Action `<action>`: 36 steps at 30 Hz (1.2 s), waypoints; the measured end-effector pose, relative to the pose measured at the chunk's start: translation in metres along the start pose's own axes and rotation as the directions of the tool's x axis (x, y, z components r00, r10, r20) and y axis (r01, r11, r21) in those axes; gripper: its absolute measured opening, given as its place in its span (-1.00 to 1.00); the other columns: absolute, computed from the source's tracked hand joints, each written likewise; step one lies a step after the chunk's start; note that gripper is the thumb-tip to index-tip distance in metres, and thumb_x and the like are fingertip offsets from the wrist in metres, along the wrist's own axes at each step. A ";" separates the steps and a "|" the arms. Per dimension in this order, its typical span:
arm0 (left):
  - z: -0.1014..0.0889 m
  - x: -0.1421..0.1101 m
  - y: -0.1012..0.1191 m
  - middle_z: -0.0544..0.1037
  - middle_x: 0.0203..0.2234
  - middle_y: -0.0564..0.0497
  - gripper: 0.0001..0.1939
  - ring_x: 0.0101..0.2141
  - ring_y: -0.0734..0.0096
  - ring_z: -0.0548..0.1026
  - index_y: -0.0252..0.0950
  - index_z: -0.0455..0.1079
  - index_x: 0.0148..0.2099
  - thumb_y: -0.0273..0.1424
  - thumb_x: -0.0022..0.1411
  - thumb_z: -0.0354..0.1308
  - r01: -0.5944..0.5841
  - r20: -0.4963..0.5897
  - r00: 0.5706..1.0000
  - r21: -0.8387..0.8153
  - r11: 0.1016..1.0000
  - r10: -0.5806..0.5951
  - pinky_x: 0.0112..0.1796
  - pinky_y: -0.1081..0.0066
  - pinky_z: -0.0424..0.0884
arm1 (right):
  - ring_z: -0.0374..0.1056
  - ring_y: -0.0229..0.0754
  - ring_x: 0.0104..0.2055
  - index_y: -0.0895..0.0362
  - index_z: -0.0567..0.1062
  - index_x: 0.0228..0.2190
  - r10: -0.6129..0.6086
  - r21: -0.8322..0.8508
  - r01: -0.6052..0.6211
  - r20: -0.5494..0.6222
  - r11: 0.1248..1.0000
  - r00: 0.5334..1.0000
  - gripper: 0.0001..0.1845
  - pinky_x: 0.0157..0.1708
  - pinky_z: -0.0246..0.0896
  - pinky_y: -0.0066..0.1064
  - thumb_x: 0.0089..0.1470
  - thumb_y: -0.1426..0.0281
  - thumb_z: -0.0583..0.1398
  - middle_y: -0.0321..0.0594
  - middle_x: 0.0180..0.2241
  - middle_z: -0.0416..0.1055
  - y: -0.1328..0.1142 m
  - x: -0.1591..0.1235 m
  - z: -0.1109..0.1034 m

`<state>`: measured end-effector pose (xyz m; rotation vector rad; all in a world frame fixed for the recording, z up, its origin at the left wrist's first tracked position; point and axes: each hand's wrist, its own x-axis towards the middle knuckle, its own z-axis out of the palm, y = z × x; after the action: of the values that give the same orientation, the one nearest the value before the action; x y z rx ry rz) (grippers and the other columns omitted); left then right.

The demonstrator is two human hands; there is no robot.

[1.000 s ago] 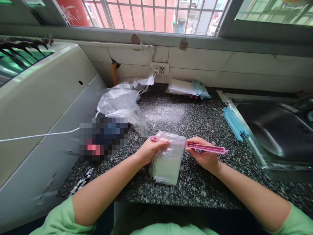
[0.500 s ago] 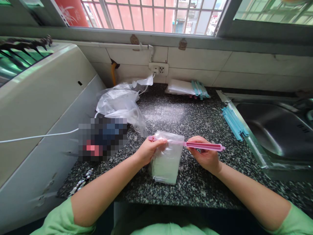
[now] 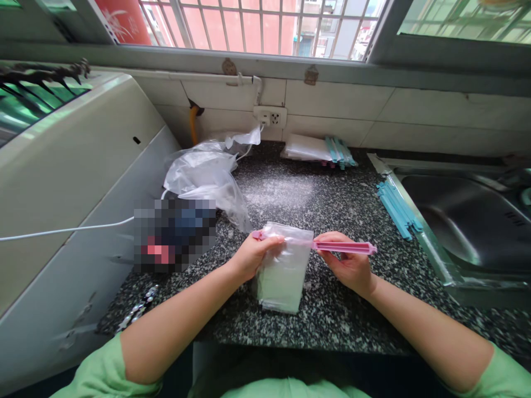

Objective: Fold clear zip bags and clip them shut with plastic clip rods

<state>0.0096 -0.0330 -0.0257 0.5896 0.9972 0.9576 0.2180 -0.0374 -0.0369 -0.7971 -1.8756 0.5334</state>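
Note:
A clear plastic bag (image 3: 284, 276), folded flat with pale contents, hangs upright over the counter in front of me. Across its top lies a pink bag sealing clip (image 3: 344, 247), with one part behind or inside the film and the channelled part sticking out to the right. My left hand (image 3: 253, 254) pinches the bag's upper left corner and the clip's left end, thumb in front. My right hand (image 3: 346, 265) is closed around the clip's channelled part, beside the bag's right edge. Its fingertips are partly hidden behind the clip.
Blue sealing clips (image 3: 398, 210) lie by the steel sink (image 3: 464, 215) at right. A stack of packed clear bags (image 3: 309, 148) with blue clips sits against the wall. A crumpled plastic bag (image 3: 207, 166) and a pixelated dark object (image 3: 178, 232) are at left, with a white cable (image 3: 83, 229).
My right hand has moved the clip's channelled part slightly to the left, closer to the bag's edge. My left hand and the bag stay nearly still.

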 end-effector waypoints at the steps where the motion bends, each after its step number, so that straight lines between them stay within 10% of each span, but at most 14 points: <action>1: 0.000 0.000 0.000 0.48 -0.62 0.06 -0.72 -0.59 0.56 0.37 -0.39 0.42 -0.48 -0.37 -0.29 0.37 0.001 -0.001 1.000 0.006 1.000 -0.001 -0.48 0.51 0.25 | 0.41 -0.18 -0.27 0.09 0.47 -0.30 0.000 -0.006 0.000 0.001 1.000 1.000 -0.82 -0.25 0.39 -0.29 0.01 0.54 0.17 -0.17 -0.34 0.48 0.000 0.000 0.000; 36: -0.004 0.004 -0.007 0.45 -0.60 0.07 -0.63 -0.55 0.57 0.32 -0.41 0.44 -0.45 -0.23 -0.26 0.39 -0.022 0.064 0.998 0.123 0.992 0.014 -0.45 0.52 0.18 | 0.43 -0.24 -0.37 0.13 0.47 -0.29 -0.034 -0.113 0.045 0.100 0.993 0.994 -0.85 -0.36 0.39 -0.40 0.04 0.51 0.17 -0.18 -0.39 0.51 0.000 0.002 0.000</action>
<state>0.0098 -0.0332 -0.0346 0.7292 1.0007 0.8918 0.2175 -0.0357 -0.0351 -0.8199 -2.0233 0.4492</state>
